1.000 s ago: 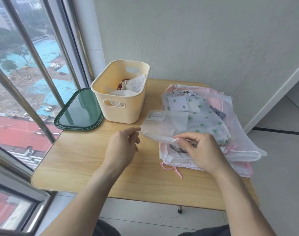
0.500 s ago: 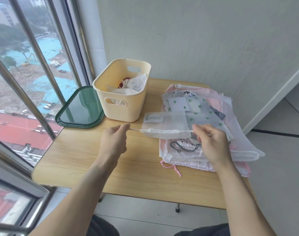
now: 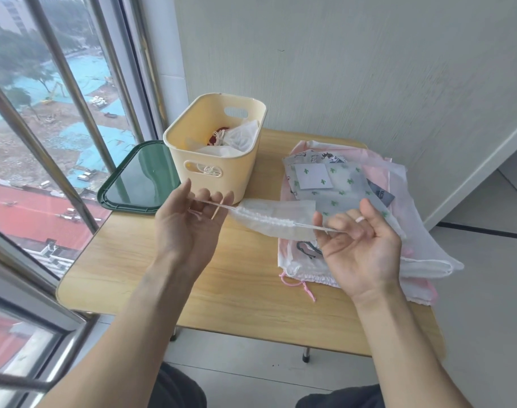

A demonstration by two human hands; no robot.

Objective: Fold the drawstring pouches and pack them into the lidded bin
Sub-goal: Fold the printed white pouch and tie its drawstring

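Note:
A small white translucent drawstring pouch (image 3: pixel 276 217) hangs gathered in the air between my two hands, its drawstring pulled taut to both sides. My left hand (image 3: pixel 189 225) is turned palm up and holds the left end of the string between its fingers, just in front of the cream bin (image 3: pixel 230 178). Also palm up, my right hand (image 3: pixel 361 251) pinches the right end over the pile of flat pouches (image 3: pixel 342 187). The bin stands without its lid and holds several white pouches. Its dark green lid (image 3: pixel 133 184) lies flat to the left of it.
The wooden table (image 3: pixel 222 293) is small, with a window and metal bars close on the left and a wall behind. Pink, white and cactus-print pouches of the pile overhang the right edge. My knees are under the near edge.
Both hands lifted the small pouch off the pile, pulled its drawstring outward so the mouth gathered, and turned palm up. The camera view has shifted slightly.

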